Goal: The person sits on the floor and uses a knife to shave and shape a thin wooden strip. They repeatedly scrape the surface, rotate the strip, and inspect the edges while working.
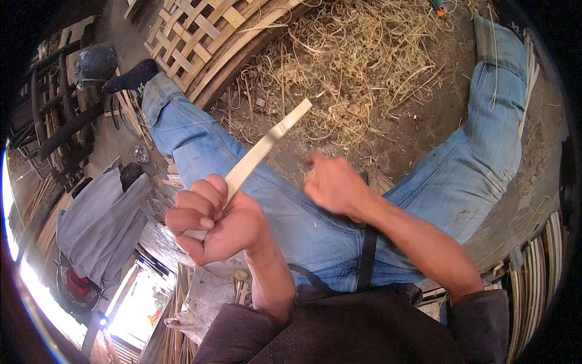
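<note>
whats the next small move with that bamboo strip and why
Probably bring the right hand back to the bamboo strip. The left hand grips the strip's lower end in a fist, so its long upper part sticks up and away unsupported over the jeans. The right hand is off the strip, blurred, and I cannot tell what it holds. A second grip would steady it.
</note>
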`<state>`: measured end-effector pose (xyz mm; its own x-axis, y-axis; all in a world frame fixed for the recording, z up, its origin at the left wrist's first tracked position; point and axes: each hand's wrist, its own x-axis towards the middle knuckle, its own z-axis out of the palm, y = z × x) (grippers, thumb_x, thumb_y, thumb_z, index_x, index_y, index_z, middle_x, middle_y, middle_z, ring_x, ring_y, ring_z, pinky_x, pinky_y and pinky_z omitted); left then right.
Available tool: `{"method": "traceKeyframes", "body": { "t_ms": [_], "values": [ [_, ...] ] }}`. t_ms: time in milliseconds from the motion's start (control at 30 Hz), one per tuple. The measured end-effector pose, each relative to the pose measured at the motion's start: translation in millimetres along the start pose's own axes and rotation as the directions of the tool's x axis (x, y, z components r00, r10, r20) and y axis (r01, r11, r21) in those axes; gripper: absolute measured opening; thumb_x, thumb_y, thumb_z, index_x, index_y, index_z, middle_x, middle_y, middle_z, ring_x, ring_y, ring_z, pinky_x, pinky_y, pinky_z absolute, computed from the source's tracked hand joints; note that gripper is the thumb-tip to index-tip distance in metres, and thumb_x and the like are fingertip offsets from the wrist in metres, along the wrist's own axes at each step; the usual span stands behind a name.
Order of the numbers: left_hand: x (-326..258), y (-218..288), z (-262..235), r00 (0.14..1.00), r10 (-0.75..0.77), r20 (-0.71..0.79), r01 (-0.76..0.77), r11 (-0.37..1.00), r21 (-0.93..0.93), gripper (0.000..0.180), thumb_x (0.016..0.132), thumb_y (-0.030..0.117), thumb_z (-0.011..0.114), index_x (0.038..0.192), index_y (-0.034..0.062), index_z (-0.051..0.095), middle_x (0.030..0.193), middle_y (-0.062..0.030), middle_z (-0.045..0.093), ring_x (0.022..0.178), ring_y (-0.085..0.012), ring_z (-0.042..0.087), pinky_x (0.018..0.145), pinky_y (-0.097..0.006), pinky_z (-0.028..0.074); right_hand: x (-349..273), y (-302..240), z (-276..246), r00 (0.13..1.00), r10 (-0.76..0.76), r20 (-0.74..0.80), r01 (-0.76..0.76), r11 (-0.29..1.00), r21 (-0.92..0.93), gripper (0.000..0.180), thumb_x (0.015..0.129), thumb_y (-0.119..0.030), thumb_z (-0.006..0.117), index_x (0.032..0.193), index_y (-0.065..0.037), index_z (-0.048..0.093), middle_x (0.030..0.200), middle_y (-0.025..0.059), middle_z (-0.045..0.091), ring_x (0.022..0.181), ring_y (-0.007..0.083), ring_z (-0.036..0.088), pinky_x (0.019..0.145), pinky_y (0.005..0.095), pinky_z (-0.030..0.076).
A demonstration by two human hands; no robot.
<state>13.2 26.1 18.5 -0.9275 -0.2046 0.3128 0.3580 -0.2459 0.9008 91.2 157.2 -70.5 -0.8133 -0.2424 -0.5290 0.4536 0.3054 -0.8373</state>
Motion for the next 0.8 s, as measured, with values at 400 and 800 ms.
{"method": "traceKeyframes", "body": {
  "t_ms": [400, 800],
  "values": [
    [-3.1, 1.0, 15.1, 0.999, 0.001, 0.032, 0.001, 0.999, -0.044, 0.035, 0.093, 0.034, 0.044, 0.066, 0.0136, 0.033, 0.059, 0.0010, 0.027, 0.051, -0.0098, 0.023, 0.049, -0.026, 0.019, -4.5, -4.0, -6.3, 0.995, 0.091, -0.043, -0.089, 0.994, 0.061, 0.031, 0.084, -0.017, 0.058, 0.099, 0.010, 0.052, 0.073, 0.0309, 0.063, 0.073, 0.0487, 0.065, 0.069, 0.0540, 0.054],
    [8.8, -6.5, 25.9, 0.945, 0.095, -0.312, -0.028, 0.977, 0.212, 0.034, 0.093, 0.037, 0.040, 0.068, 0.0154, 0.034, 0.060, 0.0014, 0.027, 0.048, -0.0079, 0.025, 0.046, -0.024, 0.020, -4.2, -10.0, 6.9, 0.994, 0.090, -0.054, -0.090, 0.996, -0.002, 0.034, 0.082, -0.021, 0.065, 0.099, 0.005, 0.052, 0.073, 0.0253, 0.066, 0.071, 0.0460, 0.066, 0.068, 0.0524, 0.055]
  ]
}}
